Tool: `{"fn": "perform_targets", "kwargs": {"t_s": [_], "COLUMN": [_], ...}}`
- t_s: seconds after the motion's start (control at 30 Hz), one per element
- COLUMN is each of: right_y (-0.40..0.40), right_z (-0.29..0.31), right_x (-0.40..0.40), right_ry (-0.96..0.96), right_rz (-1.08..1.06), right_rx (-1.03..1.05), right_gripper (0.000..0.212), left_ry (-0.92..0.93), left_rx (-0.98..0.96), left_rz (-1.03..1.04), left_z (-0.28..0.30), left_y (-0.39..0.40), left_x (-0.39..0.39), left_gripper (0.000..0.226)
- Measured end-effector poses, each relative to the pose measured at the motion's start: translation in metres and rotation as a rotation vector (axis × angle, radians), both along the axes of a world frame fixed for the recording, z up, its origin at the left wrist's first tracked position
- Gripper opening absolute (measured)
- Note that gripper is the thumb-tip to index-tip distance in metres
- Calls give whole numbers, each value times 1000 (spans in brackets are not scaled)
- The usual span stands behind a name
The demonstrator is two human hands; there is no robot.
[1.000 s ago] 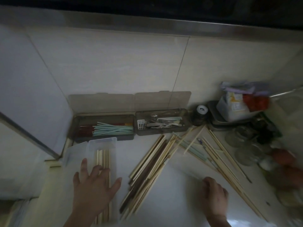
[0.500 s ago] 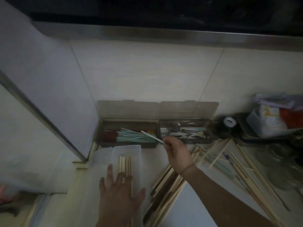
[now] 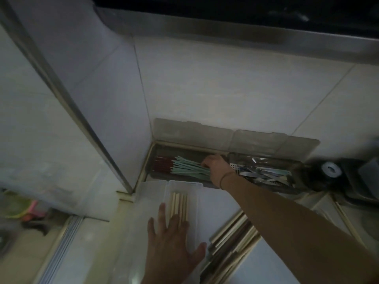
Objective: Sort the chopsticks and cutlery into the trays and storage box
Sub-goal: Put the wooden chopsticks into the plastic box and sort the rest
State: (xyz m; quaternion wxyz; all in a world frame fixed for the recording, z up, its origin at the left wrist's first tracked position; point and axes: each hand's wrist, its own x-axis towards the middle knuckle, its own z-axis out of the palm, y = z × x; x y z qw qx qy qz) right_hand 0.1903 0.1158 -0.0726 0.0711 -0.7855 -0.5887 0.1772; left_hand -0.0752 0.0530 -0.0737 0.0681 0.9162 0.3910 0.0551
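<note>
while left hand (image 3: 172, 240) lies flat, fingers spread | right hand (image 3: 215, 168) fingers curled on green chopsticks (image 3: 188, 169)

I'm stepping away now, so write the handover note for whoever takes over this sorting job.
Right hand: reaching into the left tray, at the green chopsticks; grip unclear.
Left hand: flat on the clear storage box, open.
Done: green and red chopsticks in the left tray, cutlery in the right tray, a few wooden chopsticks in the box.
Left: the loose chopstick pile on the counter.
</note>
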Motion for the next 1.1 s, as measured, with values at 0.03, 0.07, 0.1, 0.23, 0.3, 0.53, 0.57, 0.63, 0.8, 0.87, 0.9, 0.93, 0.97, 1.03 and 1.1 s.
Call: {"fn": "perform_targets", "kwargs": {"t_s": [0.03,0.07,0.1,0.23,0.3,0.53,0.57,0.63,0.8,0.87,0.9,0.93,0.97,1.03,1.1], "right_y": [-3,-8,-13,-41,-56,-188,-216,-271,-344,-345,-341,-337,-332,-323,-318], "right_z": [-1,-3,-3,0,0,-19,-25,-37,-38,-37,-35,-33,-32,-31,-30], "right_x": [-3,-6,-12,-29,-32,-27,-20,-1,43,53,57,62,65,69,68], "right_ry": [8,12,-5,-134,-163,-112,-129,-178,-160,-181,-190,-199,-198,-192,-209], "right_rz": [-19,-37,-57,20,5,-381,-462,-634,-979,-953,-924,-906,-903,-890,-867], "right_rx": [21,87,169,0,-59,365,382,347,133,71,46,26,0,-62,-94], "right_gripper": [51,46,38,81,89,44,38,36,38,29,29,31,33,33,31], "left_ry": [3,7,10,21,38,35,20,-5,10,51,63,68,71,61,65], "left_rx": [-2,-5,-8,10,17,38,41,59,65,54,58,65,62,60,59], "left_rz": [-2,-2,0,-4,-19,-34,-40,-45,-39,-33,-28,-25,-25,-24,-20], "left_z": [0,-1,-1,-2,-3,-3,-4,-4,-5,-5,-5,-4,-3,1,2], "left_y": [0,0,0,-1,-1,-3,-3,-4,-6,-5,-5,-5,-5,-7,-7], "left_x": [0,0,0,0,-1,-1,-2,-2,-2,-2,-2,-2,-1,0,0], "left_gripper": [66,67,67,64,63,66,66,72,76,81,81,81,82,86,86]}}
